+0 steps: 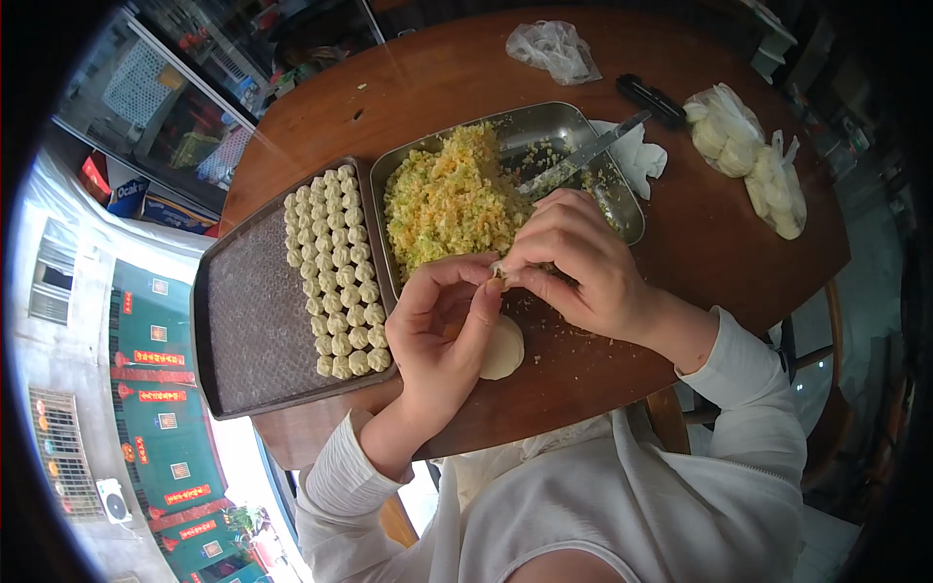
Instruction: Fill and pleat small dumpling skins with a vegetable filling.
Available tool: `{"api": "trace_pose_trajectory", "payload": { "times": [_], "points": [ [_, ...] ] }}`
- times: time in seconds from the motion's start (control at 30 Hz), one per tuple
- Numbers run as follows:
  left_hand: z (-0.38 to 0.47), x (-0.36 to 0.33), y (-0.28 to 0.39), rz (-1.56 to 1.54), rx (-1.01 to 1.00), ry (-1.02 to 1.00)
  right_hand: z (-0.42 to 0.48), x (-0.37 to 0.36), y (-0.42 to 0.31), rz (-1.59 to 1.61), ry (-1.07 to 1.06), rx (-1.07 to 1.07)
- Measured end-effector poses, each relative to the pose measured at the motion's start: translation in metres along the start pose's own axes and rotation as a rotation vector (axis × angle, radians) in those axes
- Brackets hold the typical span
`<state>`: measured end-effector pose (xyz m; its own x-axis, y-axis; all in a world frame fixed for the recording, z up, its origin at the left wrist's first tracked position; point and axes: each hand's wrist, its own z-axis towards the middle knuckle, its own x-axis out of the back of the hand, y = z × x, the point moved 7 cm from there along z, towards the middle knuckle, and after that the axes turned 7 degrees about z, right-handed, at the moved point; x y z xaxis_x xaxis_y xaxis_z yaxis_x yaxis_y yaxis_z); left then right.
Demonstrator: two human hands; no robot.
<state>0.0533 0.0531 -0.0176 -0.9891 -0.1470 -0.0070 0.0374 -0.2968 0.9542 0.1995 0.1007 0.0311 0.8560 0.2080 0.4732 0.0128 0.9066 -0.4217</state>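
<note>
Between the fingertips of both hands is a small filled dumpling [498, 272], its dough pinched and mostly hidden by the fingers. My left hand [439, 324] holds it from the left with thumb and forefinger. From the right, the thumb and fingers of my right hand [579, 255] grip the dough edge. A smooth piece of pale dough [504, 350] lies on the table just below, partly covered by my left hand. Beyond the hands, chopped yellow, orange and green filling [455, 208] is heaped in a steel tray [630, 218]. A flat metal blade [583, 154] leans across that tray's right side.
At left, a dark baking tray [251, 306] carries rows of pleated dumplings [342, 284] along its right side. Bags of dough [725, 135] sit on the wooden table [714, 240] at right, near a black object [651, 100], white tissue [641, 157] and a crumpled plastic bag [554, 51].
</note>
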Motion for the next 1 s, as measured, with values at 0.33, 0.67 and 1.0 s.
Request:
{"api": "trace_pose_trajectory", "payload": {
  "times": [0.33,0.67,1.0],
  "points": [
    [0.0008,-0.0010,0.0020,-0.014,-0.015,-0.010,-0.0012,-0.0013,0.0006,-0.048,-0.019,0.013],
    [0.0004,-0.0023,0.0089,-0.086,-0.053,-0.029,0.0010,-0.0016,0.0005,-0.025,-0.039,-0.037],
    [-0.0005,0.0015,0.0017,-0.125,-0.042,-0.019,0.0000,-0.0017,0.0029,0.008,-0.023,-0.051]
  ]
}}
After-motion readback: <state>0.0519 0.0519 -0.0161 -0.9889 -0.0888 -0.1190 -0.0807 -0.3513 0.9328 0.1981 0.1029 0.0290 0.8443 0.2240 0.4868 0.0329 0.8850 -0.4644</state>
